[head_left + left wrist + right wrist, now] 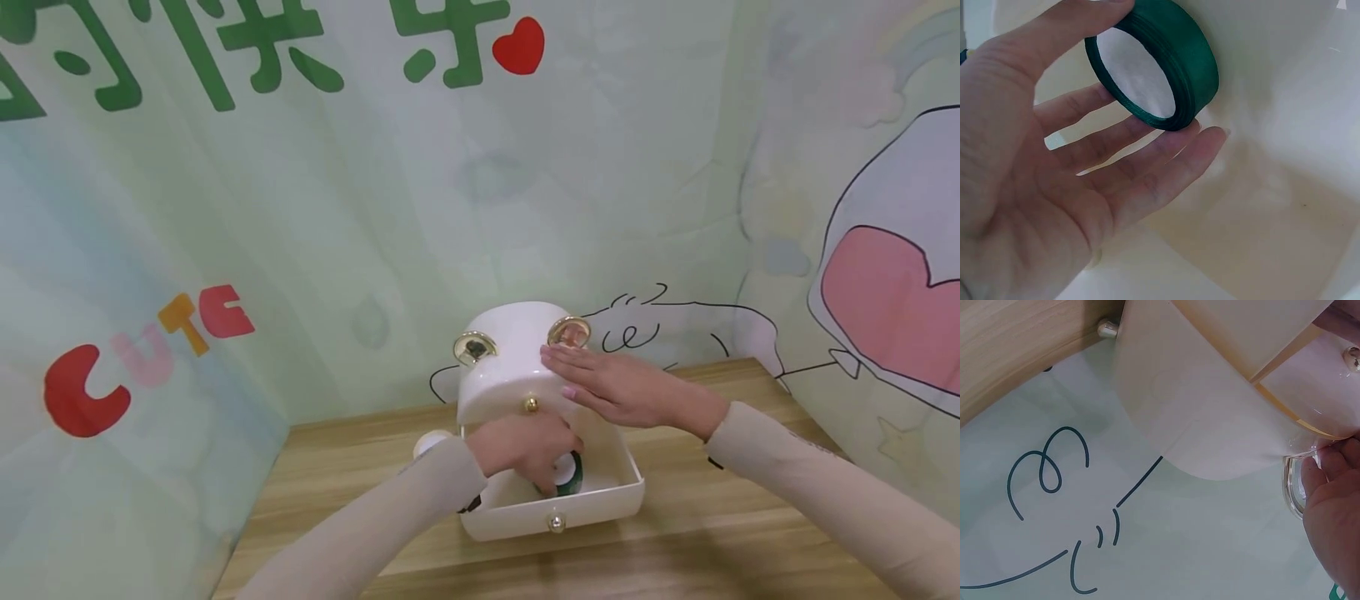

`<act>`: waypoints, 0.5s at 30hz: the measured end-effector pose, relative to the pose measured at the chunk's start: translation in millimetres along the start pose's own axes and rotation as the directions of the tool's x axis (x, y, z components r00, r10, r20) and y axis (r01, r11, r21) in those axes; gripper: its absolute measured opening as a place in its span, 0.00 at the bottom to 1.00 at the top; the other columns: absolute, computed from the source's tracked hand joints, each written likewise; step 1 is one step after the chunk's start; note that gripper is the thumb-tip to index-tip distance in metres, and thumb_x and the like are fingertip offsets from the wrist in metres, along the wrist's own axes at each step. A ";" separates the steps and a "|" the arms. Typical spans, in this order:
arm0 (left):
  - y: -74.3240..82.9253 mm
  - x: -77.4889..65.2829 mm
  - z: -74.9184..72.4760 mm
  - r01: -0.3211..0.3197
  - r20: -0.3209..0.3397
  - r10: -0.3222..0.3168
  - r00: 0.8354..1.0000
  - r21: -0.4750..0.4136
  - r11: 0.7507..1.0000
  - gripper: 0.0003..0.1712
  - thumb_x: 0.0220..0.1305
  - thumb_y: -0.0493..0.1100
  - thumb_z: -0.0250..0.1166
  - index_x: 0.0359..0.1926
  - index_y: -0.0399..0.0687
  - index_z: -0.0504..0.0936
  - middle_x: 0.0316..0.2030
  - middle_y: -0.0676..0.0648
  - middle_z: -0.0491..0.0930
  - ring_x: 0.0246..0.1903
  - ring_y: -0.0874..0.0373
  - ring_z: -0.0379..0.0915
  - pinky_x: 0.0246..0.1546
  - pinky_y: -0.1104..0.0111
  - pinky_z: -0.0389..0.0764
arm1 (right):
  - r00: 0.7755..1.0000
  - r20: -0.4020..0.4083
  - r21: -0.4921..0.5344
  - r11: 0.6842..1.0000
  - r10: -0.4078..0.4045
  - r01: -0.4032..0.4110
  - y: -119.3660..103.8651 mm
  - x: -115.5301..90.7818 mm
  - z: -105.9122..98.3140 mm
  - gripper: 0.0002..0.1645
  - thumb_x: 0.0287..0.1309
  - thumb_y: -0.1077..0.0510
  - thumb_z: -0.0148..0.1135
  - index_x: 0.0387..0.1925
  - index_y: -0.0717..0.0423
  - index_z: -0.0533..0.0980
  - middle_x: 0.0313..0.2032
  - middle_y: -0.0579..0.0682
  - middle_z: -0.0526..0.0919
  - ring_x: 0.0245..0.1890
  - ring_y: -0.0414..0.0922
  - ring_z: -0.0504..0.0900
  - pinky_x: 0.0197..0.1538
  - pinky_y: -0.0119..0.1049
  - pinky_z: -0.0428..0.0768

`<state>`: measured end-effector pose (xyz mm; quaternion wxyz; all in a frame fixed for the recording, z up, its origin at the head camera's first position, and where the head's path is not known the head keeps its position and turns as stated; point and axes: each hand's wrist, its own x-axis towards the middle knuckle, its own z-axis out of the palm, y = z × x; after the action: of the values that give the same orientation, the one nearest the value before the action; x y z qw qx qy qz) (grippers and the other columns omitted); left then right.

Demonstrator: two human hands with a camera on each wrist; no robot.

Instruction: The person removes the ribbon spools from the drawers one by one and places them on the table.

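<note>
In the left wrist view, a roll of dark green ribbon with a white core is pinched between the thumb and fingers of my left hand. The head view places this hand inside the pulled-out drawer of a glossy white box. Two gold-rimmed, ear-like rounds stand on the box's top. My right hand rests on the box's upper right with its fingers straight, just below the right gold-rimmed ear. In the right wrist view, its fingertips lie beside that ear.
The drawer front carries a small round knob, and a gold knob sits on the box above. A pale round object shows left of the drawer, partly behind the left sleeve. A printed cloth backdrop stands close behind the wooden table.
</note>
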<state>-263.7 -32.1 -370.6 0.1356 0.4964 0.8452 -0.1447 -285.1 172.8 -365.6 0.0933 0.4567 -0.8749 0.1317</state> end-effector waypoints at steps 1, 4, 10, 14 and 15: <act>-0.1 -1.2 -0.8 0.005 -0.002 -0.005 1.000 -0.016 1.000 0.29 0.56 0.53 0.79 0.59 0.55 0.85 0.46 0.55 0.87 0.41 0.64 0.78 0.44 0.74 0.78 | 1.000 0.000 -0.001 1.000 0.000 0.000 0.2 0.0 0.3 0.35 0.80 0.48 0.50 0.81 0.51 0.59 0.81 0.50 0.62 0.80 0.52 0.64 0.77 0.52 0.69; -1.3 -5.1 -3.6 0.015 -0.022 -0.016 1.000 -0.049 0.999 0.29 0.56 0.53 0.79 0.58 0.53 0.84 0.45 0.55 0.86 0.41 0.64 0.78 0.44 0.74 0.79 | 1.000 -0.003 0.004 1.000 -0.001 0.001 0.5 0.1 0.8 0.35 0.80 0.48 0.50 0.81 0.51 0.59 0.81 0.50 0.62 0.80 0.52 0.64 0.78 0.53 0.69; -4.4 -13.9 -7.8 -0.015 -0.069 0.008 0.998 -0.099 0.995 0.29 0.58 0.54 0.78 0.58 0.50 0.84 0.47 0.54 0.86 0.44 0.64 0.79 0.47 0.75 0.79 | 1.000 -0.011 0.004 1.000 -0.010 0.010 -0.1 -0.1 1.0 0.35 0.80 0.48 0.50 0.81 0.51 0.59 0.81 0.50 0.62 0.80 0.52 0.64 0.77 0.53 0.69; -4.2 -20.6 -11.9 -0.028 -0.101 0.014 0.995 -0.135 0.990 0.28 0.58 0.53 0.77 0.57 0.48 0.84 0.44 0.54 0.87 0.41 0.65 0.78 0.44 0.76 0.78 | 1.000 -0.015 -0.001 1.000 -0.014 0.014 0.6 -0.5 1.4 0.35 0.80 0.49 0.50 0.81 0.51 0.60 0.81 0.50 0.62 0.80 0.52 0.64 0.77 0.53 0.69; -4.0 -22.5 -13.4 -0.030 -0.109 0.015 0.994 -0.138 0.990 0.27 0.58 0.53 0.77 0.56 0.48 0.84 0.43 0.54 0.86 0.40 0.65 0.78 0.43 0.76 0.78 | 1.000 -0.016 -0.001 1.000 -0.015 0.015 0.6 -0.5 1.1 0.35 0.80 0.49 0.51 0.81 0.52 0.60 0.81 0.50 0.62 0.80 0.52 0.64 0.77 0.53 0.69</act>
<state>-257.8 -46.9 -349.4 0.1257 0.5023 0.8536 -0.0566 -285.3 173.1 -366.8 0.1014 0.4623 -0.8706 0.1345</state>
